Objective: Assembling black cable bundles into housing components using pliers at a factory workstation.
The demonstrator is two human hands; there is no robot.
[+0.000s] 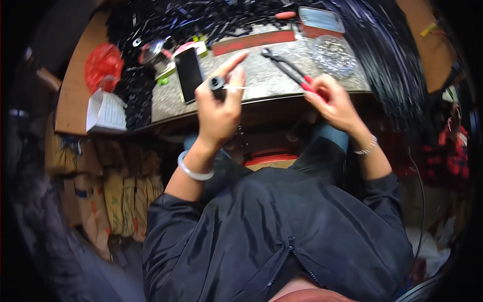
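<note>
My left hand, with a pale bangle at its wrist, is raised over the table's near edge. Its index finger points forward, while a small black rolled piece is held between the thumb and the fingers. A thin white strand sticks out beside the thumb; what it belongs to I cannot make out. My right hand grips the red handles of a pair of pliers. The dark head of the pliers points away to the left, over the grey tabletop. A black phone lies just left of my left hand.
Beyond my hands lies a red bar. At the right are a round clear dish of shiny small pieces, a tin box and a bundle of long black strips. Leftward are a red bag, a white box and heaped black pieces.
</note>
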